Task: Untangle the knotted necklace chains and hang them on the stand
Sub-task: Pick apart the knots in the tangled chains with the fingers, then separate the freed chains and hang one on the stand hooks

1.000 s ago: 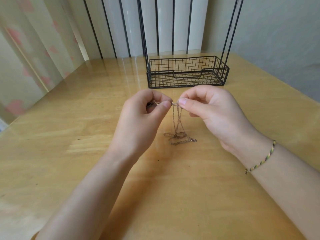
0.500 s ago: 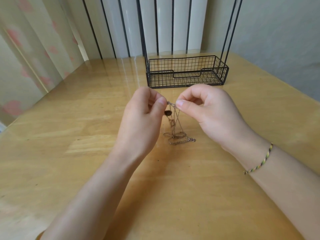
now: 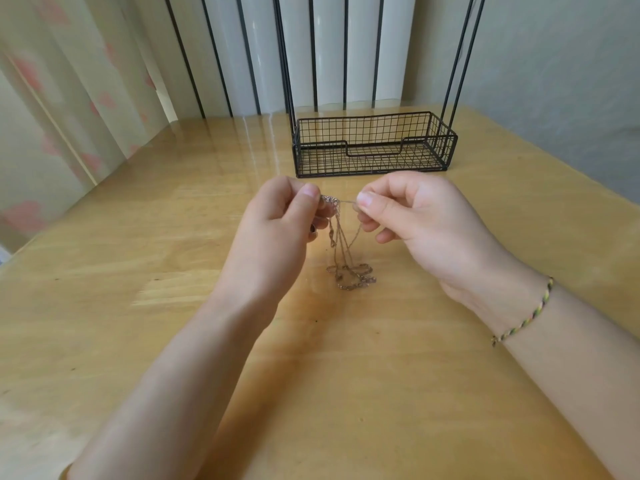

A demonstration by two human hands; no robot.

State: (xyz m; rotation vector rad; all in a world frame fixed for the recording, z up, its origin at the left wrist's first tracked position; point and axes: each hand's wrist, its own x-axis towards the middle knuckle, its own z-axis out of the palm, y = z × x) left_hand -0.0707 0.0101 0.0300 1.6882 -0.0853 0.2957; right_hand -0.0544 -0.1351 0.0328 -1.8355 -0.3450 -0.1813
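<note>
Thin metal necklace chains (image 3: 349,261) hang in a tangle between my two hands, and their lower loops lie heaped on the wooden table (image 3: 138,237). My left hand (image 3: 277,233) pinches a bunched knot of chain between thumb and fingers. My right hand (image 3: 415,223) pinches a strand just to the right of that knot, with a short taut length between the two pinches. A small dark bead shows under my left fingers. The black wire stand (image 3: 374,147), a basket base with tall uprights, sits behind the hands; its top is out of view.
The table runs wide on all sides of the hands. Curtains hang at the left and a white panelled wall with black bars stands behind the stand. A braided bracelet (image 3: 523,313) is on my right wrist.
My hands have drawn slightly apart, stretching a short piece of chain between the pinches. The dark bead that hung free now sits under my left fingers. The heap on the table stays put.
</note>
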